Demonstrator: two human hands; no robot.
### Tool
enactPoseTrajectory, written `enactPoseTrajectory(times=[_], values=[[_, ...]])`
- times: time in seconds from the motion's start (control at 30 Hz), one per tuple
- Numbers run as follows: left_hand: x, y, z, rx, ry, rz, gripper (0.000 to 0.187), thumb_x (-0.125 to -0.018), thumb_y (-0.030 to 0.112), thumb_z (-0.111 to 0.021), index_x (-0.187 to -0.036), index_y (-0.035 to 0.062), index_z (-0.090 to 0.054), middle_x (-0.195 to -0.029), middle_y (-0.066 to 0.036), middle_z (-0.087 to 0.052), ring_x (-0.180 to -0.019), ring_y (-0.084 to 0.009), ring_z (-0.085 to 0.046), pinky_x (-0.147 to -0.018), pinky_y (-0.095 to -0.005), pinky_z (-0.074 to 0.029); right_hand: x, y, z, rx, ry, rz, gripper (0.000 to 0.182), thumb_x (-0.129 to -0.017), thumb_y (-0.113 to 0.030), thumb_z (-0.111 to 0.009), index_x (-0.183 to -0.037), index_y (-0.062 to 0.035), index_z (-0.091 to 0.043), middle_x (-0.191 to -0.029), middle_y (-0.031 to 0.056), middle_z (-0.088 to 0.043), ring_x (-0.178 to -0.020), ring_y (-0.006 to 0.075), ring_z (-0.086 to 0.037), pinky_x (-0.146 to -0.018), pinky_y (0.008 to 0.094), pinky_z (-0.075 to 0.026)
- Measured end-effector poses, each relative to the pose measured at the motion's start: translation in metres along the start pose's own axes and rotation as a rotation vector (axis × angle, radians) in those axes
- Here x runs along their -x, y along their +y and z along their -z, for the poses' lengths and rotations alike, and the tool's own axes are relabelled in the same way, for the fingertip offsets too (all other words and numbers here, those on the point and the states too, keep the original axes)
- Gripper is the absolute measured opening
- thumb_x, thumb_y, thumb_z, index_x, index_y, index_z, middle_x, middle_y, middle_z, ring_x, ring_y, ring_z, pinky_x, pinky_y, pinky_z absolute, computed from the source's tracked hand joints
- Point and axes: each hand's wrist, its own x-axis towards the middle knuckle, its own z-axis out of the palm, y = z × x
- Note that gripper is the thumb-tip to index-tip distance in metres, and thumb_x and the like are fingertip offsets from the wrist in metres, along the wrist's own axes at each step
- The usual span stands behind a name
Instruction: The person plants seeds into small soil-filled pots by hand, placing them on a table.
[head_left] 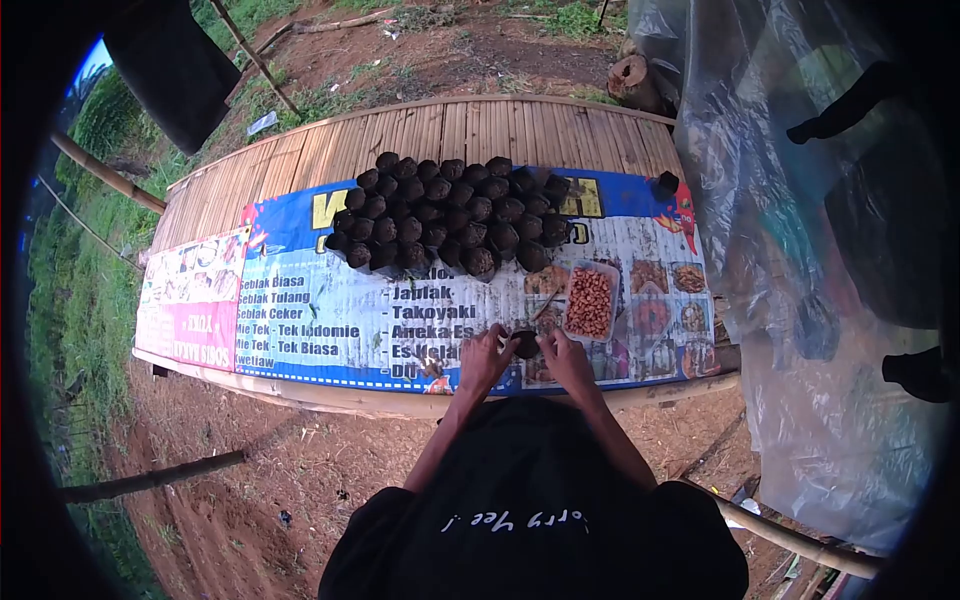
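Both of my hands are at the front part of the banner-covered bamboo table, on either side of a small dark soil-filled bag [524, 345]. My left hand [487, 358] has its fingers closed at the bag's left edge. On the other side, my right hand [565, 357] touches or nearly touches the bag; its fingertips are too small to make out. A clear plastic tub [592, 301] full of reddish-brown seeds stands just beyond my right hand. A thin stick [545, 305] lies left of the tub. Beyond my hands, many black soil-filled bags [440, 215] stand packed together.
The printed banner [300, 320] covers much of the bamboo table [400, 130]. One black bag [665, 184] stands apart at the right. Clear plastic sheeting [810, 400] hangs along the right side. Bamboo poles [110, 175] and a cut log [632, 80] are around the table.
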Motion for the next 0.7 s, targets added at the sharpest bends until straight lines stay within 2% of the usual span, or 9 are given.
enactPoseTrajectory(times=[0.03, 0.13, 0.23, 0.33, 0.43, 0.53, 0.57, 0.7], values=[[0.001, -0.002, -0.002, -0.057, -0.033, 0.003, 0.023, -0.086, 0.029, -0.066, -0.09, 0.0061, -0.062, -0.075, -0.017, -0.067, -0.071, -0.0346, -0.065, -0.07, -0.0487, -0.046, 0.002, -0.003, -0.001, 0.065, -0.097, -0.096, 0.02, -0.088, -0.021, -0.062, -0.091, -0.001, -0.061, -0.076, 0.0218, -0.066, -0.075, 0.041, -0.065, -0.067, 0.0498, -0.051], [0.0, -0.007, -0.009, -0.128, -0.06, -0.024, 0.017, -0.085, 0.022, -0.063, -0.087, 0.0059, -0.06, -0.074, -0.016, -0.065, -0.071, -0.0347, -0.064, -0.073, -0.0486, -0.044, 0.003, 0.001, -0.011, 0.107, -0.109, -0.018, 0.024, -0.09, -0.023, -0.059, -0.083, -0.0001, -0.059, -0.073, 0.0253, -0.064, -0.076, 0.0447, -0.063, -0.066, 0.0526, -0.049], [-0.002, -0.004, -0.007, -0.284, 0.012, -0.126, 0.011, -0.082, 0.017, -0.062, -0.086, 0.0063, -0.06, -0.078, -0.016, -0.065, -0.077, -0.0342, -0.063, -0.075, -0.0467, -0.044, 0.002, -0.003, -0.011, 0.129, -0.068, 0.041, 0.023, -0.091, -0.02, -0.057, -0.079, 0.0005, -0.057, -0.068, 0.0252, -0.062, -0.072, 0.0441, -0.063, -0.063, 0.051, -0.05], [0.003, 0.008, 0.003, -0.248, 0.062, -0.122, 0.01, -0.081, 0.016, -0.062, -0.085, 0.0065, -0.06, -0.081, -0.015, -0.064, -0.082, -0.0329, -0.062, -0.077, -0.045, -0.043, 0.004, -0.008, -0.01, 0.032, -0.015, 0.058, 0.021, -0.091, -0.016, -0.056, -0.079, 0.0005, -0.056, -0.067, 0.0253, -0.062, -0.071, 0.043, -0.064, -0.062, 0.0489, -0.051], [0.004, -0.002, -0.006, -0.216, 0.1, -0.109, 0.008, -0.081, 0.013, -0.062, -0.078, 0.0059, -0.06, -0.074, -0.013, -0.061, -0.074, -0.034, -0.059, -0.071, -0.0467, -0.044, 0.003, 0.003, -0.015, -0.018, -0.115, -0.028, 0.018, -0.091, -0.014, -0.055, -0.079, 0.0002, -0.057, -0.066, 0.0243, -0.061, -0.068, 0.0425, -0.063, -0.06, 0.0485, -0.051], [0.007, 0.008, -0.001, -0.208, 0.148, -0.143, 0.008, -0.08, 0.013, -0.062, -0.077, 0.0061, -0.059, -0.074, -0.012, -0.061, -0.076, -0.0334, -0.059, -0.071, -0.0467, -0.044, 0.005, 0.002, -0.015, -0.024, -0.055, 0.04, 0.019, -0.091, -0.015, -0.055, -0.08, -0.0001, -0.057, -0.067, 0.0238, -0.062, -0.068, 0.0429, -0.063, -0.06, 0.0493, -0.05], [0.008, 0.01, 0.001, -0.231, 0.104, -0.118, 0.009, -0.081, 0.015, -0.061, -0.083, 0.0064, -0.059, -0.079, -0.012, -0.063, -0.078, -0.0324, -0.06, -0.075, -0.0448, -0.043, 0.009, 0.001, -0.016, -0.025, -0.062, 0.035, 0.019, -0.091, -0.015, -0.055, -0.08, -0.0001, -0.057, -0.067, 0.0238, -0.062, -0.068, 0.0429, -0.063, -0.06, 0.0493, -0.05], [0.004, -0.003, -0.009, -0.227, 0.029, -0.079, 0.009, -0.081, 0.015, -0.061, -0.081, 0.006, -0.059, -0.078, -0.013, -0.063, -0.076, -0.0331, -0.06, -0.074, -0.0456, -0.043, 0.008, 0.003, -0.017, 0.083, -0.077, 0.047, 0.018, -0.091, -0.017, -0.056, -0.082, -0.0007, -0.057, -0.07, 0.024, -0.063, -0.072, 0.0438, -0.063, -0.063, 0.0506, -0.049]])
